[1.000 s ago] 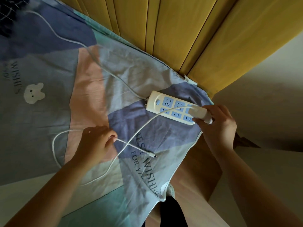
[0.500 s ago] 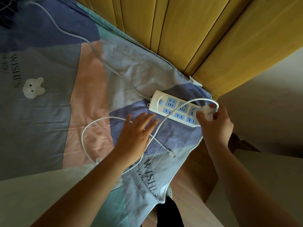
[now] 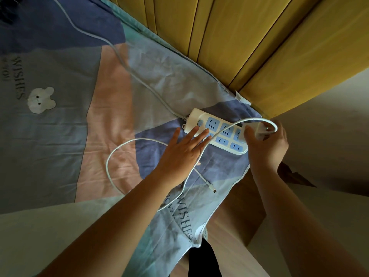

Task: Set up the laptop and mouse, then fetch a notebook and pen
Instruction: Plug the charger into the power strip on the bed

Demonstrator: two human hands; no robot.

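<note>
Two hands work over the power strip in the head view, the only view there is. The strip lies on a patchwork bedsheet near the bed's corner, beside yellow wall panels. The left hand is released, its straight fingers resting flat on the strip's near end. The right hand has its grip closed on a white charger block, held over the strip's far sockets. The charger's cable loops across the sheet, its free plug end lying loose near the bed's edge. The likely step is plugging in, and on soft bedding the strip could tip or slide as the block is pressed home, so the prongs miss. The loose cable could also snag a forearm. No containers show, and the laptop, mouse, notebook and pen are all out of frame.
</note>
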